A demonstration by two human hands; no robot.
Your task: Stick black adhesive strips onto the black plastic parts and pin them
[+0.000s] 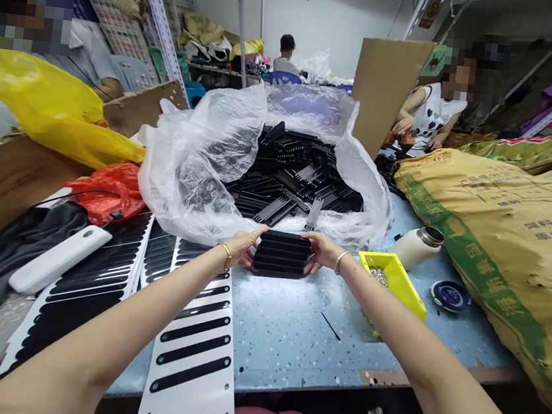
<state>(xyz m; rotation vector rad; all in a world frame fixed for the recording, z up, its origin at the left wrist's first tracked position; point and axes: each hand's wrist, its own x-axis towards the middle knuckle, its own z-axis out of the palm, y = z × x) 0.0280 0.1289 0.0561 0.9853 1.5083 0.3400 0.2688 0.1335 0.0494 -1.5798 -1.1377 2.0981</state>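
Observation:
Between my two hands is a stack of black ribbed strips (281, 255), held by its ends just above the blue speckled table. My left hand (244, 246) grips the left end, thumb on top. At the right end my right hand (323, 251) closes in the same way. Right behind the stack, a clear plastic bag (191, 204) lies open, full of loose black strips (290, 169). Below my left forearm is a white sheet (190, 390) carrying rows of black strips with rounded ends.
A yellow box (399, 287) of small metal parts stands right, beside a white flask (418, 246) and a dark blue lid (451, 296). A thin black rod (331, 326) lies on the table (285, 341). Large yellow sacks (513, 227) line the right. Other people sit left, right and behind.

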